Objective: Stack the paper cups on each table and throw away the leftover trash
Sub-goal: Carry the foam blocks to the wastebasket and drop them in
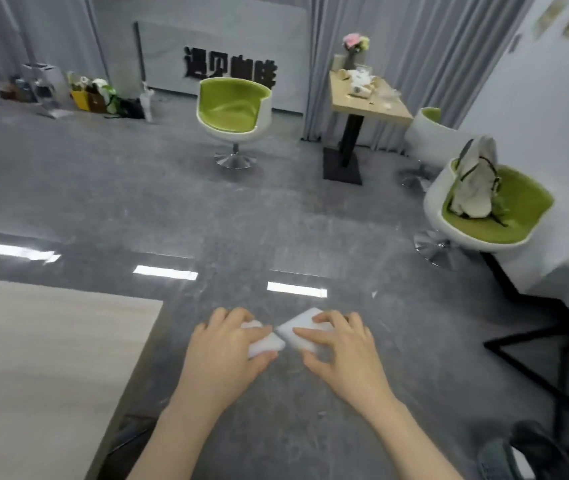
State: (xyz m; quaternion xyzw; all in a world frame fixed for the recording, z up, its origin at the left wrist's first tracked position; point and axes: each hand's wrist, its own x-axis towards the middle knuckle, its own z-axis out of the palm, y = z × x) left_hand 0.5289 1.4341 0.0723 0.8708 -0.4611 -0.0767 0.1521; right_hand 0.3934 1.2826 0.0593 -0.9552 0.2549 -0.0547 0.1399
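1. Two white paper cups are held in mid-air in front of the person, over grey floor, just right of the near table's (51, 341) corner. The left cup (265, 342) and the right cup (298, 329) lie tilted toward each other, their nearest ends touching or almost touching — which is rim and which is base cannot be told through the blur.
2. The left hand (227, 348) curls its fingers and thumb round the left cup; the right hand (340, 344) grips the right cup the same way, fingers over the top, thumb below.
3. Handling, as a judgement: paper cups are light and thin-walled, so they should dent under a hard squeeze. A loose hold round the middle of the wall looks safest, leaving the rim of one and the base of the other free to nest.
4. Beyond the cups, far from the near table, a small wooden table (390, 114) carries scattered pale litter (362, 83) and a vase of flowers (355, 46) — probably still to be cleared.
5. A green-and-white chair (233, 105) stands left of that far table; another (505, 223), nearer on the right, holds a pale bag (473, 188).
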